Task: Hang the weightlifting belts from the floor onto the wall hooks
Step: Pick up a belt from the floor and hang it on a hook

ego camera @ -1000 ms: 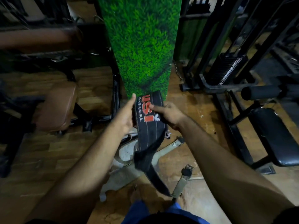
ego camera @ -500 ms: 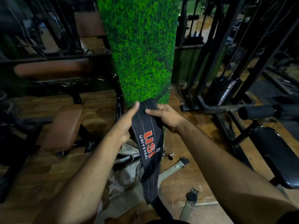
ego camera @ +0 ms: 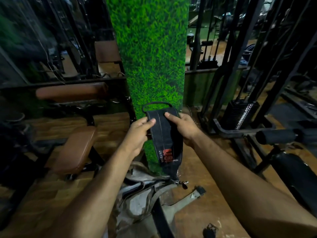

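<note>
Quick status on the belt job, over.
Left hand and right hand both grip black belt, raised before green pillar. More belts on floor. No hook visible.

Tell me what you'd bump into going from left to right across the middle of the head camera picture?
Brown seat pad → left hand → black belt → right hand → black weight stack → black roller pad.
</note>
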Demonstrator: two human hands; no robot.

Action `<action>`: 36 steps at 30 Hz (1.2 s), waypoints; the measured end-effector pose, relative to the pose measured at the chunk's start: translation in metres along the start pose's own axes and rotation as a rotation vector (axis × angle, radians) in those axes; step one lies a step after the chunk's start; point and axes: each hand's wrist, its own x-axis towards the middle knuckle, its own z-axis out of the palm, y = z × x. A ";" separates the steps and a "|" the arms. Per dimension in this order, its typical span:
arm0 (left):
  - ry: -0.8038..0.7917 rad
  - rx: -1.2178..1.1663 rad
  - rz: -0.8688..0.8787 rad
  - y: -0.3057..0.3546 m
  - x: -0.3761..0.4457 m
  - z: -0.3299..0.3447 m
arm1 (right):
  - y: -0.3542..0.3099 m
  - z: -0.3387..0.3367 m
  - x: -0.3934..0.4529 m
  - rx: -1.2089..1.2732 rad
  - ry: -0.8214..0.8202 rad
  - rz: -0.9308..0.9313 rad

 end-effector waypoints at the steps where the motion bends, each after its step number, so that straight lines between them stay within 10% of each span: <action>1: 0.029 -0.049 -0.047 0.007 0.001 0.000 | 0.001 0.002 -0.003 -0.013 -0.022 -0.080; 12: 0.032 -0.003 0.265 0.043 0.004 0.036 | -0.046 -0.015 -0.010 0.148 -0.065 0.079; 36: -0.035 0.176 0.649 0.235 0.013 0.024 | -0.212 0.092 0.007 -0.027 0.104 -0.745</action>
